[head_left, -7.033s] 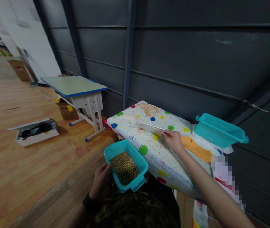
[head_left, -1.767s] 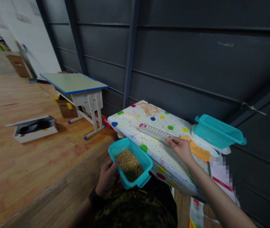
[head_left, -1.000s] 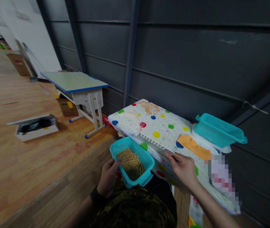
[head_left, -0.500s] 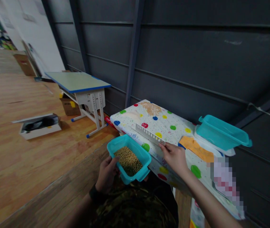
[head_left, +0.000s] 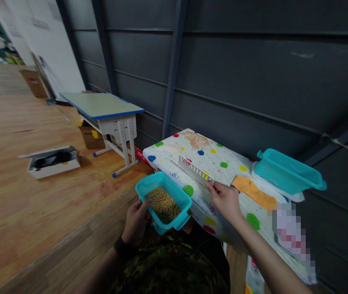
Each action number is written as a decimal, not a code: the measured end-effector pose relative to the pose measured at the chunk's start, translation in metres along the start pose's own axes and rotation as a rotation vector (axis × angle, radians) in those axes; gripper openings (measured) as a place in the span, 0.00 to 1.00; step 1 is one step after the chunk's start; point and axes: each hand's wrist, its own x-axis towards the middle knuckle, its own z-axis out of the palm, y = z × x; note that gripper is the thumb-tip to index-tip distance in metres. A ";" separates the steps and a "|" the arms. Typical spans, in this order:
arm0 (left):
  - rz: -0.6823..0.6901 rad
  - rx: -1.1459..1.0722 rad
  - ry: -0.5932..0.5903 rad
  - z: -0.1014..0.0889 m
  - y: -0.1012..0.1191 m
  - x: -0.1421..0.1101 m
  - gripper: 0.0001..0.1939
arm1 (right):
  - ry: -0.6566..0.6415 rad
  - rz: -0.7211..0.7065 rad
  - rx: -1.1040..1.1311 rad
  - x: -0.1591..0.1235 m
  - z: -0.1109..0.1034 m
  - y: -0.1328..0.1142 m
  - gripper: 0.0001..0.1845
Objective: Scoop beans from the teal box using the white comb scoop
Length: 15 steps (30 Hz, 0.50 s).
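My left hand (head_left: 136,223) grips the near-left rim of a teal plastic container (head_left: 178,189), its thumb over the edge. Round tan beans, like soybeans (head_left: 163,203), lie in the container, which is held at the table's front edge. My right hand (head_left: 225,200) pinches one end of a thin white slotted strip (head_left: 195,170). The strip slants up and left over the spotted tablecloth (head_left: 223,165). At the far end of the cloth lies a spread of small tan grains (head_left: 196,140), with a pale patch of powder (head_left: 171,148) beside it.
A second teal container (head_left: 290,171) stands on a white lid or tray at the right. Near it lies an orange cloth (head_left: 253,192). A school desk (head_left: 100,104) and an open white box (head_left: 54,163) are to the left. Behind the table rises a dark panelled wall (head_left: 253,81).
The teal container in my left hand has shifted slightly left and up. The strip in my right hand has tilted and lifted a little, its far end moving right. Both grips stay the same.
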 end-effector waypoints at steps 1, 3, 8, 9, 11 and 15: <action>0.003 -0.002 0.001 -0.001 -0.001 0.001 0.30 | -0.011 -0.004 0.009 -0.001 0.000 -0.002 0.36; 0.008 -0.008 0.002 -0.002 -0.001 0.002 0.30 | -0.038 -0.012 0.047 -0.005 -0.002 -0.008 0.36; 0.001 -0.015 -0.004 -0.001 0.002 0.000 0.30 | -0.042 0.015 0.110 -0.013 -0.010 -0.012 0.35; -0.002 -0.015 -0.006 0.000 0.003 -0.001 0.30 | -0.017 0.027 0.106 -0.012 -0.011 -0.010 0.34; -0.007 -0.014 -0.007 0.001 0.003 -0.002 0.30 | 0.031 0.045 0.072 -0.009 -0.013 -0.002 0.33; -0.016 -0.006 -0.013 0.003 0.004 -0.003 0.30 | 0.043 0.041 -0.039 -0.001 -0.013 0.014 0.33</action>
